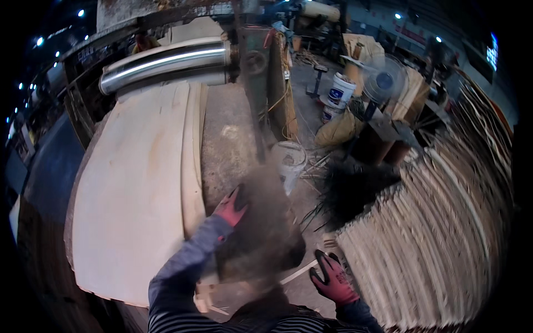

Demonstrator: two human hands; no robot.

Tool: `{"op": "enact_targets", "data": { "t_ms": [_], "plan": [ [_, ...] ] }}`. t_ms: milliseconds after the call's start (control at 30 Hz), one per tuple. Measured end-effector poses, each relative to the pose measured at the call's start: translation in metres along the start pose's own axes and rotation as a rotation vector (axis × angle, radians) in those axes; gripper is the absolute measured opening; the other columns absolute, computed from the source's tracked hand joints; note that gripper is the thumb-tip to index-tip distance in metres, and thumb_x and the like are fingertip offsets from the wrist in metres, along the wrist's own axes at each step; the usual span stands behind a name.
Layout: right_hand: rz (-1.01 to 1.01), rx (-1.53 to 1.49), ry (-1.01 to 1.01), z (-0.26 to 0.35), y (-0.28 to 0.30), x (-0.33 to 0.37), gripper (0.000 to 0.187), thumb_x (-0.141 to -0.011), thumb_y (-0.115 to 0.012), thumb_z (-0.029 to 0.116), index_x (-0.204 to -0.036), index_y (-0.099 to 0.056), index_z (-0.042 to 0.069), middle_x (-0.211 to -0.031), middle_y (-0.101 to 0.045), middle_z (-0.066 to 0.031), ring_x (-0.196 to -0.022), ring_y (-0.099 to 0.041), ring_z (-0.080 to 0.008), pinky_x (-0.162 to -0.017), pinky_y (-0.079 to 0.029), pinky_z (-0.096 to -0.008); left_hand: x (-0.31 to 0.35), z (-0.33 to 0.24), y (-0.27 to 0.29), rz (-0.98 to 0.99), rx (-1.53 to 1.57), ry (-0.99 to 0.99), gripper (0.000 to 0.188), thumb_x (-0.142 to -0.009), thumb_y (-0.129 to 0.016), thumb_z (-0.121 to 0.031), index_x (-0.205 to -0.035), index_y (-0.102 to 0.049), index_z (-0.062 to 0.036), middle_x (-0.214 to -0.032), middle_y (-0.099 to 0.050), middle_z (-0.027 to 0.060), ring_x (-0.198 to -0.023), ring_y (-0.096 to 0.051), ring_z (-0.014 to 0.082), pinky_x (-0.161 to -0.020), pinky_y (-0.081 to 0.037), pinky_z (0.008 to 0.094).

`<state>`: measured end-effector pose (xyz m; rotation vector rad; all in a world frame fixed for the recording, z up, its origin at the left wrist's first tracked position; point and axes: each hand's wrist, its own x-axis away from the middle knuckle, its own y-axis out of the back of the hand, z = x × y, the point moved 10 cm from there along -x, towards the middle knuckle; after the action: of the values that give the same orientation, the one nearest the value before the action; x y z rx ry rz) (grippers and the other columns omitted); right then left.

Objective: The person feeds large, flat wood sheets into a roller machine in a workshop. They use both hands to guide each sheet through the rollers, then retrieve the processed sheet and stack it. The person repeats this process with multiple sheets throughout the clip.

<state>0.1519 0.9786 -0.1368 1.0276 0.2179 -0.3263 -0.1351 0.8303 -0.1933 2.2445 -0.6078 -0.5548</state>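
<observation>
My left hand (230, 208), in a red glove with black fingertips, reaches over the dusty machine bed (225, 130), just right of a pile of pale wood veneer sheets (136, 172). Its visible fingers are apart with nothing seen in them; a dark brown blur covers the area beside it. Lower right, my right hand (336, 280) is gloved alike, thumb and fingers spread. It is close to the left edge of a large stack of wavy veneer sheets (422, 244). A thin pale wood strip (300, 272) ends near its fingers; I cannot tell whether they touch.
Beyond the veneer pile lies a shiny metal roller (166, 61), with a green machine post (255, 66) at its right end. A white bucket (291, 158), stacked paint pails (338, 91), a tan sack (338, 129) and a fan (383, 80) stand on the littered floor.
</observation>
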Motion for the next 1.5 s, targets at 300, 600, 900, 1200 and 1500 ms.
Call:
{"op": "enact_targets", "data": {
  "t_ms": [300,600,900,1200,1500],
  "plan": [
    [0.109,-0.055,-0.423,-0.237,0.01,0.008,0.048,-0.08,-0.056,0.021,-0.12,-0.04,-0.001,-0.111,-0.051,-0.0169,-0.097,-0.053,-0.0261,-0.081,-0.042,-0.0321,-0.175,0.102,-0.092,-0.448,-0.144,0.603,0.08,-0.06,-0.062,-0.054,-0.124,-0.038,-0.0114,-0.124,-0.038,0.0154,-0.111,-0.037,0.0343,-0.091,-0.032,0.0449],
    [0.603,-0.303,0.021,-0.287,-0.051,-0.25,0.058,-0.079,-0.054,0.033,-0.125,-0.035,0.004,-0.118,-0.046,-0.0164,-0.106,-0.047,-0.0293,-0.088,-0.038,-0.0332,-0.197,0.093,-0.107,-0.32,-0.372,0.773,0.069,-0.057,-0.062,-0.055,-0.116,-0.049,-0.0211,-0.123,-0.038,0.0107,-0.116,-0.03,0.0306,-0.098,-0.021,0.0456],
    [0.498,-1.068,0.083,-0.158,-0.086,-0.554,0.05,-0.085,-0.049,0.033,-0.127,-0.034,0.01,-0.119,-0.047,-0.0088,-0.108,-0.047,-0.0209,-0.089,-0.038,-0.0277,-0.189,-0.027,-0.094,-0.396,1.072,0.448,0.047,-0.074,-0.05,0.0,-0.12,-0.038,0.0011,-0.101,-0.056,0.0153,-0.077,-0.059,0.0182,-0.065,-0.049,0.0297],
    [0.941,-1.989,-0.042,-0.074,-0.127,-0.687,0.025,-0.084,-0.049,0.034,-0.099,-0.052,0.013,-0.063,-0.053,-0.0017,-0.049,-0.049,-0.0134,-0.042,-0.041,-0.0276,-0.204,-0.05,-0.125,-0.61,1.079,0.678,0.033,-0.074,-0.059,-0.011,-0.104,-0.051,-0.0006,-0.071,-0.061,0.0102,-0.05,-0.056,0.0146,-0.044,-0.046,0.0256],
    [0.833,-1.93,-0.103,-0.075,-0.162,-0.721,0.017,-0.084,-0.048,0.025,-0.093,-0.051,0.011,-0.054,-0.038,0.0037,-0.041,-0.037,-0.0089,-0.04,-0.034,-0.0237,-0.223,0.052,-0.144,-0.732,0.681,0.783,0.039,-0.073,-0.064,-0.026,-0.104,-0.052,-0.0052,-0.064,-0.057,0.0038,-0.048,-0.05,0.0084,-0.042,-0.04,0.0231]
  ]
}}
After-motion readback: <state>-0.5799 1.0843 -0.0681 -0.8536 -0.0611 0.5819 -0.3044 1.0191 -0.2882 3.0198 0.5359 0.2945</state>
